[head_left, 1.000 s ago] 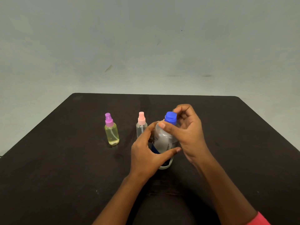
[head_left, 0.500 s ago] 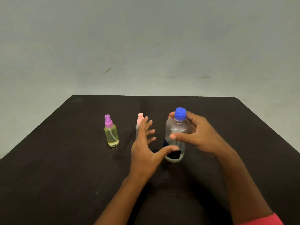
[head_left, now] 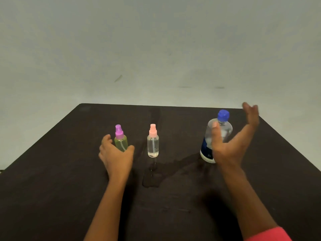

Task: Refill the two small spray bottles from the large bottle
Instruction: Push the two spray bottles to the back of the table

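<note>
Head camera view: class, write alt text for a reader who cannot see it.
A person's left hand curves round a purple-capped spray bottle on a dark table, while the open right hand hovers beside a large blue-capped bottle. A pink-capped spray bottle stands between them, a wet patch before it.

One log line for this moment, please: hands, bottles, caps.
left hand: cupped round purple-capped spray bottle, grip unclear | right hand: open beside large bottle, blue cap on | pink-capped spray bottle: standing, untouched
</note>
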The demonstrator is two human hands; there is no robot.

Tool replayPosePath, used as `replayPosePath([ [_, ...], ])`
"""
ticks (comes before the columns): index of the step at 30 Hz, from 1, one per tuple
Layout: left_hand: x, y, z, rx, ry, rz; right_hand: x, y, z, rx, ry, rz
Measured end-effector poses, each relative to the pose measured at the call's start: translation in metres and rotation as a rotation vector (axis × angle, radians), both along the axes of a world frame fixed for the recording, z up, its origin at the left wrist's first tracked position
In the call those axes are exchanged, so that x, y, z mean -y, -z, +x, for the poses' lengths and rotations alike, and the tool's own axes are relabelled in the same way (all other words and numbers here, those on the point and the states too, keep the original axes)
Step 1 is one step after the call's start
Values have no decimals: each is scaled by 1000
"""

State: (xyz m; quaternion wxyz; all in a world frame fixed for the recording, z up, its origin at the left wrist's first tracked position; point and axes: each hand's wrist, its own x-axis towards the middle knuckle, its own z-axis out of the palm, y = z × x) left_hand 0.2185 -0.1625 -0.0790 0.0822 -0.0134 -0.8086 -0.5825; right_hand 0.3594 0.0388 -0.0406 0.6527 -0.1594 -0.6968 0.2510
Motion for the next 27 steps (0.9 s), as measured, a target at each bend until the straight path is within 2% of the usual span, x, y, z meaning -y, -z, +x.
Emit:
replayPosePath([
  [1, 0, 4, -2, 28, 32, 0, 13, 0, -4, -32, -33, 84],
  [3, 0, 8, -1, 54, 48, -17, 40, 10, -18, 9, -158, 128],
  [4, 1, 8, 0, 53, 39, -24, 51, 18, -26, 91, -247, 94],
  [6, 2, 7, 2, 31, 13, -20, 71, 34, -41, 373, -419, -20],
  [8, 3, 6, 3, 10, 3, -14, 83, 47, -55, 636, -482, -134],
  [10, 4, 6, 5, 0, 18, -10, 89, 53, -66, 746, -477, -274],
  [19, -5, 15, 1, -121, 297, -82, 96, 54, -81, 772, -442, -304],
  [27, -13, 22, -17, -172, 389, -103, 82, 53, -101, 869, -388, -300],
])
